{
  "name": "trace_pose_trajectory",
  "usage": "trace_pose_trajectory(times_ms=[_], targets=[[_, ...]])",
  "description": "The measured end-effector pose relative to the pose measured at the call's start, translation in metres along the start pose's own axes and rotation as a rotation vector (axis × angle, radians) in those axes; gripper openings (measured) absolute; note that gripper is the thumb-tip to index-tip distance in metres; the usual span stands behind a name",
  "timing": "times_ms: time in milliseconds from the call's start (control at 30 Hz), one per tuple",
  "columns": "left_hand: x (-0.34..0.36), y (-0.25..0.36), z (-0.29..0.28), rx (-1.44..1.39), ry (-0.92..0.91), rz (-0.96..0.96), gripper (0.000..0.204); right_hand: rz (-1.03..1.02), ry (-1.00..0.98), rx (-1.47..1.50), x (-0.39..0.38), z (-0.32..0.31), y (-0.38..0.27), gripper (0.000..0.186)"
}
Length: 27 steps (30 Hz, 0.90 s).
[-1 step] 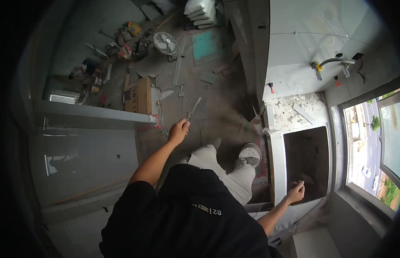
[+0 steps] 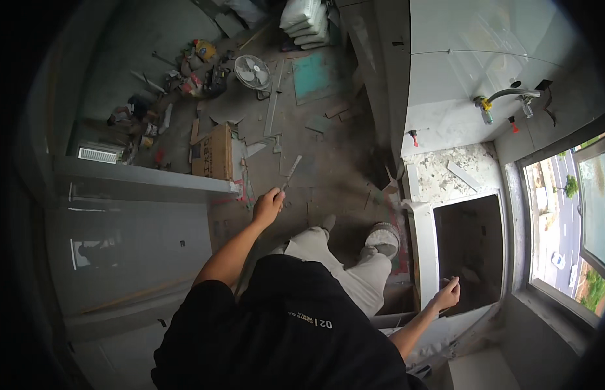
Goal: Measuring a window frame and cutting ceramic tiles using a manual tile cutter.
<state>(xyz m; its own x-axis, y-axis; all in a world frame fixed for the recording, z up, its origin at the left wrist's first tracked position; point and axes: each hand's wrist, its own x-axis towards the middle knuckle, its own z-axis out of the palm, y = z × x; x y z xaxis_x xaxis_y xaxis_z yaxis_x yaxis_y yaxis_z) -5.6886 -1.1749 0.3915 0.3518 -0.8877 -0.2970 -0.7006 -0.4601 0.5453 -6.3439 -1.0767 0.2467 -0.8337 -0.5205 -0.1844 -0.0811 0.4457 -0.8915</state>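
Note:
My left hand [image 2: 268, 207] is closed around a thin, flat, knife-like tool [image 2: 292, 173]. Its narrow, mottled grey blade points forward and slightly right, above the floor and clear of other things. Fingers hide most of its handle. On the right, my right hand [image 2: 447, 294] hangs over the near part of a dark rectangular opening in the counter [image 2: 435, 246]. Its fingers are curled together, and whatever they may pinch is too small or hidden to make out.
A white bucket [image 2: 383, 238] stands by my right foot. Ahead are a cardboard box [image 2: 214, 153], a fan [image 2: 252, 72], stacked white sacks [image 2: 305, 25] and scattered offcuts. A loose strip [image 2: 463, 175] lies on the rough counter top below the pipe fittings [image 2: 487, 106]. An open window [image 2: 556, 214] is at right.
The view has shifted slightly, so the room sits a little lower and further right. Against it, both hands have drifted slightly left. The left hand still holds the knife-like tool.

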Motion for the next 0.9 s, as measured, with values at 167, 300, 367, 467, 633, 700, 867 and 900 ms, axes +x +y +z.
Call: trace_pose_trajectory(times_ms=[167,300,367,467,633,700,867,900], targets=[[0.055,-0.128,-0.001,-0.148,-0.125,-0.19,0.032,-0.208,-0.181,-0.007,0.014,0.068,-0.002,0.034],[0.144,-0.225,0.063,-0.283,-0.436,-0.226,0.031,-0.41,-0.259,-0.007,0.0,0.094,-0.037,0.026],[0.186,-0.268,0.109,-0.322,-0.479,-0.156,0.03,-0.5,-0.288,-0.083,-0.037,0.119,-0.045,0.026],[0.233,-0.362,0.143,-0.493,-0.486,-0.147,0.033,-0.582,-0.218,-0.221,-0.118,0.197,-0.025,0.026],[0.209,-0.469,0.097,-0.674,-0.265,0.045,0.038,-0.434,-0.263,-0.534,-0.208,0.236,0.094,0.037],[0.202,-0.524,0.059,-0.671,-0.244,-0.017,0.037,-0.181,-0.482,-0.518,-0.233,0.263,0.141,0.029],[0.251,-0.641,0.022,-0.314,0.159,-0.27,0.046,0.126,-0.886,-0.582,-0.361,0.363,0.149,0.025],[0.274,-0.64,0.01,-0.385,0.245,-0.23,0.046,0.161,-0.878,-0.509,-0.391,0.376,0.145,0.021]])
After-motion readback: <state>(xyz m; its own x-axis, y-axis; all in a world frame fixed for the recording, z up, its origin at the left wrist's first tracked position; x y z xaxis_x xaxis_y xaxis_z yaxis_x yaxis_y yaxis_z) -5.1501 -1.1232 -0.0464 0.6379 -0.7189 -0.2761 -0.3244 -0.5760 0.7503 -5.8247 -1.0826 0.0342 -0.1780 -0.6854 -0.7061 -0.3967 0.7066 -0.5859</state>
